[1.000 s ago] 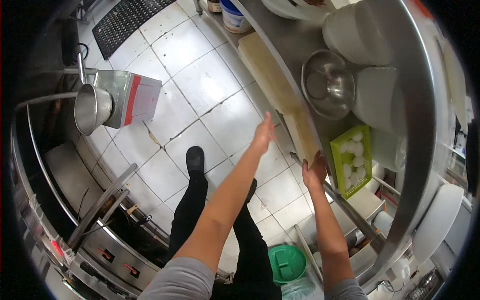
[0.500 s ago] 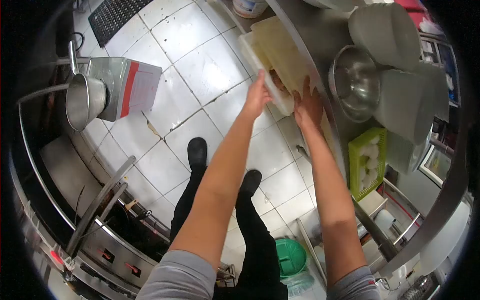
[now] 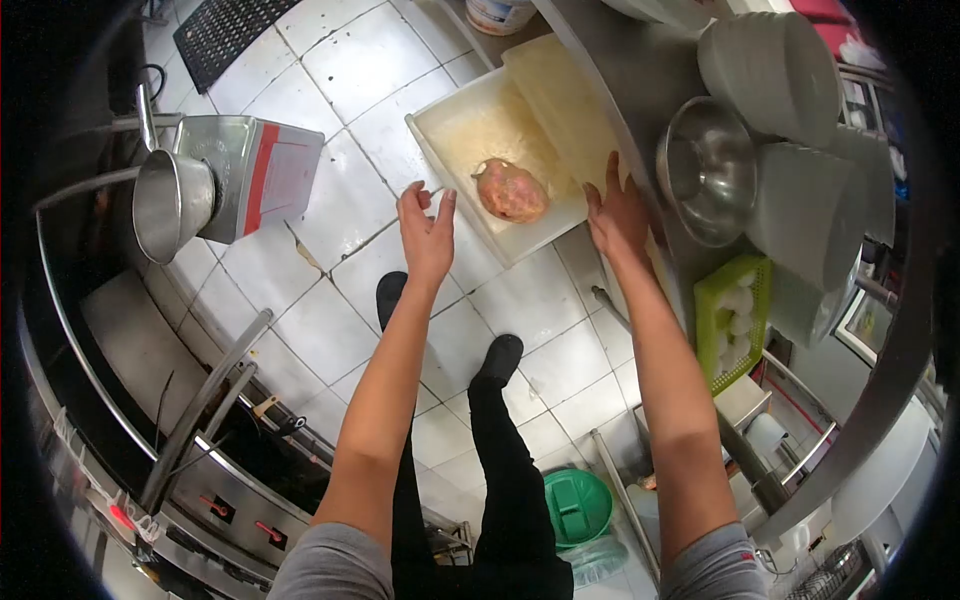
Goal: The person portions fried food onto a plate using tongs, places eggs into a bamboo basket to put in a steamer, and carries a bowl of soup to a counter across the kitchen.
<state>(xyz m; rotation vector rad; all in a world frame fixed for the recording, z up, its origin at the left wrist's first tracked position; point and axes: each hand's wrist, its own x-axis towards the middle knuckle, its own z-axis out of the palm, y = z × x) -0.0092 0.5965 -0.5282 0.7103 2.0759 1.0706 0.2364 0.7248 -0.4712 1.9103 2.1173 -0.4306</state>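
A white plastic tub (image 3: pixel 530 240) juts out from under the counter edge, its open part facing up. Inside it lies a reddish-brown lump of what looks like meat (image 3: pixel 511 191). A pale, translucent lid or sheet (image 3: pixel 560 105) covers the tub's right part. My left hand (image 3: pixel 428 232) is beside the tub's left rim, thumb and fingers apart, holding nothing; whether a fingertip touches the rim I cannot tell. My right hand (image 3: pixel 622 218) has its fingers spread at the tub's right end, by the counter edge, with nothing gripped.
On the counter (image 3: pixel 640 60) at right stand a steel bowl (image 3: pixel 710 170), stacked pale bowls (image 3: pixel 770 70) and a green basket (image 3: pixel 735 325) of white eggs. To the left, a saucepan (image 3: pixel 170 205) rests by a metal tin (image 3: pixel 265 180). A green bin (image 3: pixel 578 508) stands below.
The tub has come out to the left from under the counter, exposing the meat. My left hand has left its rim and moved left and down; my right hand has stayed nearly in place.
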